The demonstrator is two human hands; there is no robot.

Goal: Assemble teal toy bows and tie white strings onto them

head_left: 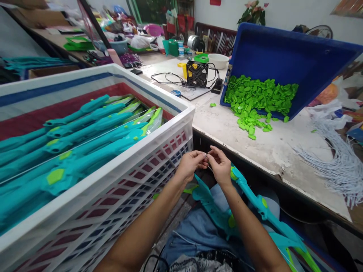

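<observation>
In front of my lap, my left hand (190,165) and my right hand (219,167) meet, thumbs and forefingers pinched together. Between their fingertips is a bit of thin white string (205,155), mostly covered by the fingers. Below and beside my right hand, a turquoise plastic toy bow (211,202) with lime-green parts lies across my lap, partly hidden by my right forearm. Another turquoise piece (263,211) with green patches slants away to the right of that arm.
At left, a white plastic crate (159,149) holds several turquoise and green toys (93,151). A tilted blue bin (272,56) spills small green pieces (261,94) onto the worktable (283,151). White strings (337,170) lie at right. A black fan (197,74) stands behind.
</observation>
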